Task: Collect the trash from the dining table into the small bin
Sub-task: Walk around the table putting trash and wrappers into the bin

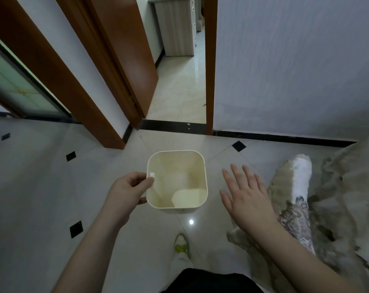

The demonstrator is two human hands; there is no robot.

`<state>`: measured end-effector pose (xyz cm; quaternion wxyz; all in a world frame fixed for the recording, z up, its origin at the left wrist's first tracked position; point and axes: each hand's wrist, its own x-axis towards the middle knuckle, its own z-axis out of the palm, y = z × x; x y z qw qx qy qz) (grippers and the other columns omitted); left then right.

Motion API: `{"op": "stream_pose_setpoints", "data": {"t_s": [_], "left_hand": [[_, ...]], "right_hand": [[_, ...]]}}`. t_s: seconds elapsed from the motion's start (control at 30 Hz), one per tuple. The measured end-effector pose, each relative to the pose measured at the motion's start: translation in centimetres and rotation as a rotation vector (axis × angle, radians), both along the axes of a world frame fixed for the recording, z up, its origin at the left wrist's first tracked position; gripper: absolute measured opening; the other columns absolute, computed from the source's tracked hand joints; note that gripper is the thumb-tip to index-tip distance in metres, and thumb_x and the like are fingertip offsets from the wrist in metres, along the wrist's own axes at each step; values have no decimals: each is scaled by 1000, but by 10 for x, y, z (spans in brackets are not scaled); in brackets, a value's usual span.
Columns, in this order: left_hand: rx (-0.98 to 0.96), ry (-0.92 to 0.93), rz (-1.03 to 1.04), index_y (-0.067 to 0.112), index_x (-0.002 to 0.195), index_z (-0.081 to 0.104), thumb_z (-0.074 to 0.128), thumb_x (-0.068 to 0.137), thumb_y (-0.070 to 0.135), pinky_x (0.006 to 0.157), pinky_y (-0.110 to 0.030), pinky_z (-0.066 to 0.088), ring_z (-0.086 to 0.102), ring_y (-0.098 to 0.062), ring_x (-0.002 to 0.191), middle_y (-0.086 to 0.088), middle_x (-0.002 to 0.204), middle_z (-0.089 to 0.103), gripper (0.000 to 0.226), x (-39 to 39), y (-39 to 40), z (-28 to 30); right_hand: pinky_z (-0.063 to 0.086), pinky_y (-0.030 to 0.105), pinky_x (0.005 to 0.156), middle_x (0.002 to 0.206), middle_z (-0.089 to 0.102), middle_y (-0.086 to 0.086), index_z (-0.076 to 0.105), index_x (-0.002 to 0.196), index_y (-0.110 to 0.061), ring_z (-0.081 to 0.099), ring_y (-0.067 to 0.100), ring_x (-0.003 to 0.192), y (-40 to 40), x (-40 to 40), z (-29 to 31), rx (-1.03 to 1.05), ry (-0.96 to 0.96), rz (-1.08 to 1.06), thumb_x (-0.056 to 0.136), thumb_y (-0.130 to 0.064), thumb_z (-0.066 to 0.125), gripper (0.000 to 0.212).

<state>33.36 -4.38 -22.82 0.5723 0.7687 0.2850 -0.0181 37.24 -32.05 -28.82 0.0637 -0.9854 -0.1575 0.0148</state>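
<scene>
A small cream square bin (pixel 201 163) hangs above the tiled floor at the centre of the view, and I see straight down into it. A pale patch lies at its bottom, too unclear to name. My left hand (pixel 127 191) grips the bin's left rim, thumb over the edge. My right hand (pixel 245 195) hovers to the right of the bin, palm down with fingers spread, holding nothing. No dining table or trash is in view.
A cloth-draped piece of furniture (pixel 338 197) fills the right side. Ahead, a wooden door (pixel 126 49) stands open onto another tiled room. A glass door (pixel 14 85) is at far left. My shoe (pixel 182 244) shows below the bin.
</scene>
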Motion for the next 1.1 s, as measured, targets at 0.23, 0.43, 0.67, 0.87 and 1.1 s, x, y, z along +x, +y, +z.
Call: {"op": "stream_pose_setpoints", "data": {"t_s": [0.23, 0.43, 0.67, 0.87, 1.1], "left_hand": [[10, 18, -122, 14, 109, 74, 63, 95, 21, 76, -39, 63, 72, -23, 93, -3, 100, 76, 19, 88, 64, -5], [36, 33, -247, 17, 113, 71, 63, 95, 23, 82, -43, 62, 71, -21, 96, -1, 102, 75, 21, 162, 111, -9], [19, -9, -360, 21, 110, 73, 64, 95, 23, 69, -29, 62, 73, -13, 88, 4, 95, 76, 18, 245, 104, -15], [-39, 21, -441, 21, 104, 76, 65, 94, 20, 78, -43, 63, 75, -21, 91, 0, 93, 79, 15, 316, 78, -19], [-16, 16, -522, 13, 97, 77, 67, 92, 17, 78, -45, 63, 74, -26, 89, -10, 94, 77, 12, 415, 10, -9]], "right_hand": [[23, 46, 112, 150, 39, 7, 38, 145, -21, 33, 30, 140, 64, 64, -1, -76, 22, -56, 95, -51, 21, 61], [24, 45, 109, 147, 44, 8, 44, 142, -20, 38, 31, 137, 101, 116, 11, -156, 13, -153, 94, -51, 23, 61], [35, 51, 107, 144, 47, 10, 49, 138, -19, 42, 33, 134, 105, 169, 25, -176, -8, -288, 92, -53, 24, 62], [37, 51, 106, 143, 49, 10, 51, 137, -18, 43, 33, 133, 84, 215, 21, -134, -6, -388, 92, -51, 24, 62], [26, 47, 112, 151, 39, 6, 41, 143, -21, 32, 30, 140, 21, 286, 10, -119, 1, -459, 95, -50, 26, 58]]}}
